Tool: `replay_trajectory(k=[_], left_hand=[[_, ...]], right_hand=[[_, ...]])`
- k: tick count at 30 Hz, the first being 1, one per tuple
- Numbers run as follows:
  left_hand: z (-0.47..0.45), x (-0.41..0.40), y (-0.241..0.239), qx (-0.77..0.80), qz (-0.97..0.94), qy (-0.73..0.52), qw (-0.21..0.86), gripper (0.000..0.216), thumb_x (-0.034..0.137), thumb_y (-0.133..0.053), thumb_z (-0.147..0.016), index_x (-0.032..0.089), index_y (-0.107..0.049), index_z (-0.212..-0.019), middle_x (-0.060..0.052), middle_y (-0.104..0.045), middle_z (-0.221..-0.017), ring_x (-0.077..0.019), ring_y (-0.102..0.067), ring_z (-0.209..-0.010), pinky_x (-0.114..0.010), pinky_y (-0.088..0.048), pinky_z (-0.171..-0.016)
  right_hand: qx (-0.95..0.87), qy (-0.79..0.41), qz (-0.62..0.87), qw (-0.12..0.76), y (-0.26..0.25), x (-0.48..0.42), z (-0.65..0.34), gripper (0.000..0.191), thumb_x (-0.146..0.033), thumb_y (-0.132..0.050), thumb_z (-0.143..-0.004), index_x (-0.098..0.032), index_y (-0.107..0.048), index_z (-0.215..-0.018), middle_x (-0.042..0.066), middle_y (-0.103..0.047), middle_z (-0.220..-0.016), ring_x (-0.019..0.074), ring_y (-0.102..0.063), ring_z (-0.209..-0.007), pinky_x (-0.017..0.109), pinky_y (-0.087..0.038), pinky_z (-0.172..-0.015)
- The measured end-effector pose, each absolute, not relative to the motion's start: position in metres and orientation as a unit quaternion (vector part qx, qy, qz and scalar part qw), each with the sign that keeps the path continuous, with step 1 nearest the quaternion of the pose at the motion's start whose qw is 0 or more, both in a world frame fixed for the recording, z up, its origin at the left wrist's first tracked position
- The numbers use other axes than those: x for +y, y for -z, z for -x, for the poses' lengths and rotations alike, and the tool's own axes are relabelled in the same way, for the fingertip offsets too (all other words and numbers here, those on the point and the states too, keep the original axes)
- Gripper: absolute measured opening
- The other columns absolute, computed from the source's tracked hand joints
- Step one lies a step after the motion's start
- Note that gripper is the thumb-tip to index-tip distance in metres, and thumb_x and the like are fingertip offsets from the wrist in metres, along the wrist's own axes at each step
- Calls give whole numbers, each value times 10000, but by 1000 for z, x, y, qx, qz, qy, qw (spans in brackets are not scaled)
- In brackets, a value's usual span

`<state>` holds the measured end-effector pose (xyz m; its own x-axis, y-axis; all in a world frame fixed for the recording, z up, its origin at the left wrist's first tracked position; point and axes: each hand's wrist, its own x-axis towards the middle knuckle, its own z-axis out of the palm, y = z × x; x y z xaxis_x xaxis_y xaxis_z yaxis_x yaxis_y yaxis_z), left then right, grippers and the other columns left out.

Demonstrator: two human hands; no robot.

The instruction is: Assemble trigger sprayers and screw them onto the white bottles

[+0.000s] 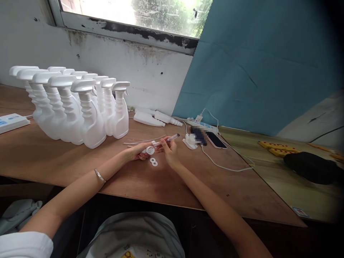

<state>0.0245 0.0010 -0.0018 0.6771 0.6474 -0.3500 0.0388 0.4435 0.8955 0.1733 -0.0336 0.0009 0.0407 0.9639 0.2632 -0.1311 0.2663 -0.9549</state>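
Observation:
My left hand is closed around a white spray trigger head, its round collar facing me. In my right hand is a slim clear pen with a dark end, pinched between the fingers and tilted up to the right. The pen's other end meets the spray head near my left fingers; whether it goes into it I cannot tell. Two white ring washers lie overlapping on the brown table just below my hands. Thin clear tubes lie beside my left hand.
Several white spray bottles stand grouped at the left. Two white bottles without heads lie by the wall. At the right are a phone, a power strip and a white cable. A black object rests farther right.

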Motion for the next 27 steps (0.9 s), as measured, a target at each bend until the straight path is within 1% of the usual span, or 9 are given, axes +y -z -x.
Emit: replay_trajectory(k=[5, 7, 10, 12, 14, 17, 21, 27], left_hand=[[-26, 0, 2, 447, -573, -291, 622, 270, 419, -517, -751, 162, -470, -682, 39, -404, -432, -38, -252, -300, -170, -138, -311], [-26, 1, 2, 476, -608, -301, 559, 237, 397, -526, -738, 164, -491, -720, 31, -438, -445, -56, -303, -310, -183, -177, -316], [-26, 0, 0, 516, -657, -282, 472, 229, 390, -535, -717, 167, -504, -761, 16, -499, -484, -93, -405, -353, -197, -251, -349], [-25, -3, -2, 540, -690, -268, 401, 251, 411, -538, -705, 168, -517, -767, -7, -547, -549, -123, -483, -435, -204, -296, -402], [-24, -6, -5, 564, -720, -263, 307, 270, 432, -541, -693, 170, -529, -762, -38, -581, -632, -162, -539, -554, -212, -313, -460], [-23, -9, -9, 586, -740, -262, 200, 268, 437, -522, -703, 179, -532, -776, -67, -594, -703, -210, -558, -664, -224, -300, -502], [-22, -7, -10, 599, -735, -268, 170, 244, 420, -500, -721, 186, -526, -786, -70, -587, -703, -226, -558, -684, -232, -283, -518], [-20, -2, -7, 599, -718, -307, 180, 212, 399, -508, -725, 192, -522, -767, -52, -574, -697, -213, -553, -710, -231, -304, -555]], right_hand=[[-524, -461, 400, 594, 5, -27, -175, 356, -487, -599, -691, -212, -407, -812, -43, -598, -590, 146, -609, -480, 289, -548, -476], [-527, -461, 405, 588, 8, -25, -176, 344, -478, -600, -691, -210, -418, -806, -42, -597, -590, 146, -607, -477, 293, -545, -484], [-539, -447, 422, 576, 14, -22, -177, 319, -464, -591, -703, -205, -433, -801, -39, -596, -596, 144, -603, -473, 293, -537, -487], [-555, -424, 437, 566, 19, -21, -178, 304, -458, -579, -716, -200, -444, -801, -36, -594, -595, 144, -603, -479, 294, -534, -496], [-569, -400, 453, 557, 23, -20, -179, 298, -458, -572, -719, -195, -456, -797, -33, -591, -597, 145, -602, -488, 295, -528, -496], [-573, -384, 468, 552, 27, -18, -180, 303, -470, -567, -716, -196, -461, -790, -41, -571, -575, 145, -587, -475, 290, -517, -467], [-570, -371, 477, 557, 27, -17, -182, 303, -479, -556, -725, -201, -455, -789, -48, -550, -545, 143, -570, -456, 280, -503, -446], [-590, -343, 475, 555, 29, -15, -182, 279, -470, -533, -752, -205, -461, -799, -31, -574, -570, 154, -593, -501, 288, -510, -491]])
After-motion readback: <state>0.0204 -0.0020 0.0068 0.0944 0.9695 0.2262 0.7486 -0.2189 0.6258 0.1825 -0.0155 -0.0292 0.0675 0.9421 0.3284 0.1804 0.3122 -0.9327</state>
